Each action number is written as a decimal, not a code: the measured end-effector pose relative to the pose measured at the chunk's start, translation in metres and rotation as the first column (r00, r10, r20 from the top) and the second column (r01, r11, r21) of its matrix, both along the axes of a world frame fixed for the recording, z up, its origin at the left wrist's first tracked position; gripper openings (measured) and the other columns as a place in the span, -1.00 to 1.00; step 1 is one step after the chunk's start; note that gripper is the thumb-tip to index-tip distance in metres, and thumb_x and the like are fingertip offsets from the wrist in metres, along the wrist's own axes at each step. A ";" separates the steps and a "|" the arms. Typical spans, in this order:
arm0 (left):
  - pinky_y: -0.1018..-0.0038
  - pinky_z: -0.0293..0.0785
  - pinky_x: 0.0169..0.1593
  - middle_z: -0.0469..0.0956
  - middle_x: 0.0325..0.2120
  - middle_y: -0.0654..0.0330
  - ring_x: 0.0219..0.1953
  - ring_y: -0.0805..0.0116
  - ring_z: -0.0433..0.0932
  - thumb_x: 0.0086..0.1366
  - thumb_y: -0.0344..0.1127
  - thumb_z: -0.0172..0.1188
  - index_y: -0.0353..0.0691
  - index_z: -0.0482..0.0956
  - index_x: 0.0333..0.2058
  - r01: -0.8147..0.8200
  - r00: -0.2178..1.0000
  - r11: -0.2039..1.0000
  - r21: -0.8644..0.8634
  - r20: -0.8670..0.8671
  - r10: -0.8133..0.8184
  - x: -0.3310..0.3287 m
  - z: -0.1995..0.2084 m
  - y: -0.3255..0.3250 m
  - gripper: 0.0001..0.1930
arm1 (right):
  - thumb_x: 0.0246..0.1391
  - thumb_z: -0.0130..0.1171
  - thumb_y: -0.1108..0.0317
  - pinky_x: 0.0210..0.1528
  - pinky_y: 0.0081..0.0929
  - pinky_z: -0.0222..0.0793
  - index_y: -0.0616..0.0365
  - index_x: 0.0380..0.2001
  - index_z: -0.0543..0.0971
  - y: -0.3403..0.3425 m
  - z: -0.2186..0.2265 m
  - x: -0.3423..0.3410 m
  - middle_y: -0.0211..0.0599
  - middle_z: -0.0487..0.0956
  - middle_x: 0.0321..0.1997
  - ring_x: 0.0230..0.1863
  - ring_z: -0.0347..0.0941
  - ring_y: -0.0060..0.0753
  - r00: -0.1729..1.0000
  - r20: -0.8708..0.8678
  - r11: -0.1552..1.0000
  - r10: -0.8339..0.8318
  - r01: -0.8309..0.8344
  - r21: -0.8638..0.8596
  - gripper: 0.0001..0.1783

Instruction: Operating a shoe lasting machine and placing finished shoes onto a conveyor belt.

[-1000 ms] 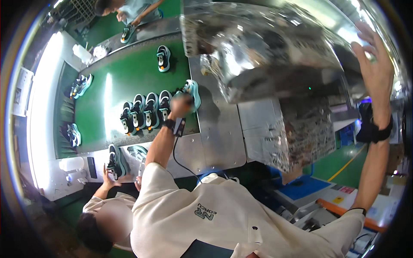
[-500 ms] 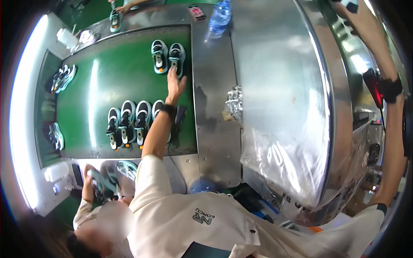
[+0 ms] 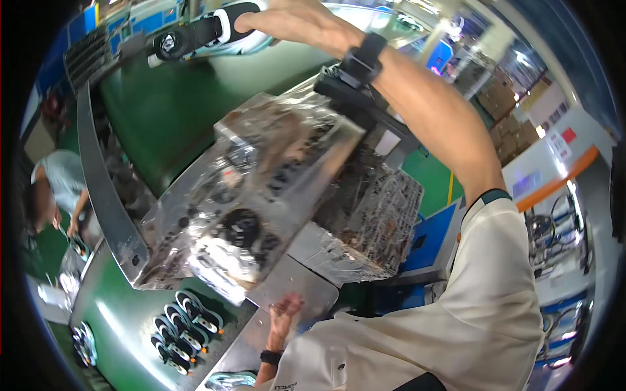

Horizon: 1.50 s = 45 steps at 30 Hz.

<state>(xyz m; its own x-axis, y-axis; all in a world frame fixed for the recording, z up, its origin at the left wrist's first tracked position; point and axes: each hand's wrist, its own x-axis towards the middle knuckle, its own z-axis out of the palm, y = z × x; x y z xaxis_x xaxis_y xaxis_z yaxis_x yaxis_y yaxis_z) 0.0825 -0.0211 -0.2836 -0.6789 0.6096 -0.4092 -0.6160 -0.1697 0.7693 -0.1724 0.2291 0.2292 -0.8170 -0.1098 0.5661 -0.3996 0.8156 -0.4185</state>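
Note:
At the top, my right hand (image 3: pixel 297 21) is closed around the rear of a black and white sneaker (image 3: pixel 238 25) with a pale teal sole, above a green conveyor belt. The shoe's black front points left; part of my hand is cut by the top edge. Low in the middle, my left hand (image 3: pixel 285 310) is slightly blurred over a metal bench (image 3: pixel 293 280), fingers loosely apart, nothing in it. To its left, several similar sneakers (image 3: pixel 186 329) stand in a row on the lower green belt (image 3: pixel 124 300).
Clear plastic wrap (image 3: pixel 222 260) covers a metal housing between the two belts. Next to it stands a plastic-wrapped box (image 3: pixel 365 221). A curved metal rail (image 3: pixel 104 189) runs along the left. A person (image 3: pixel 62 186) works at far left. A machine with an orange edge (image 3: pixel 557 179) stands right.
The view has swung to the right. My left hand has come off a sneaker on the belt and drawn back near my body. My right hand is now in view with a sneaker.

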 end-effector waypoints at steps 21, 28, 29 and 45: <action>0.18 0.37 0.19 0.47 0.03 -0.14 0.04 0.03 0.51 0.39 0.23 -0.20 -0.39 0.27 0.20 0.809 0.397 0.286 0.514 -0.118 -0.910 0.202 0.287 0.248 -0.26 | 0.23 0.06 0.25 -0.19 -0.67 0.38 0.26 -0.04 0.52 0.096 -0.133 0.634 -0.33 0.60 -0.29 -0.24 0.49 -0.65 0.595 0.141 0.325 -0.791 0.604 -0.727 -0.66; 0.35 0.39 0.16 0.47 0.06 0.10 0.06 0.29 0.48 0.36 -0.25 0.13 -0.34 0.24 0.25 0.866 0.401 0.285 0.411 -0.229 -0.887 0.350 0.259 0.319 -0.44 | 0.15 0.12 -0.20 0.04 -0.43 0.40 0.27 0.31 0.18 0.035 -0.259 0.791 -0.13 0.51 0.07 0.05 0.45 -0.39 0.487 -0.021 0.191 -0.873 0.301 -0.934 -0.10; 0.36 0.42 0.14 0.47 0.06 0.08 0.06 0.27 0.49 0.33 -0.30 0.17 -0.35 0.22 0.26 0.887 0.417 0.336 0.316 -0.237 -0.878 0.376 0.265 0.318 -0.41 | 0.04 0.30 -0.06 0.05 -0.48 0.38 0.27 0.31 0.17 0.027 -0.259 0.802 -0.21 0.50 0.05 0.04 0.42 -0.45 0.431 0.023 0.103 -0.902 0.267 -0.958 -0.07; 0.39 0.48 -0.11 0.57 -0.14 -0.08 -0.10 0.30 0.56 0.12 0.04 0.36 -0.50 0.43 0.02 0.862 -0.386 -0.038 -0.505 -0.607 -0.694 0.767 0.111 0.517 -0.29 | -0.16 0.29 0.45 -0.04 -0.59 0.39 0.30 0.09 0.42 -0.046 -0.323 1.066 -0.34 0.52 -0.12 -0.15 0.45 -0.55 -0.534 0.264 -0.348 -0.803 0.061 -0.936 -0.36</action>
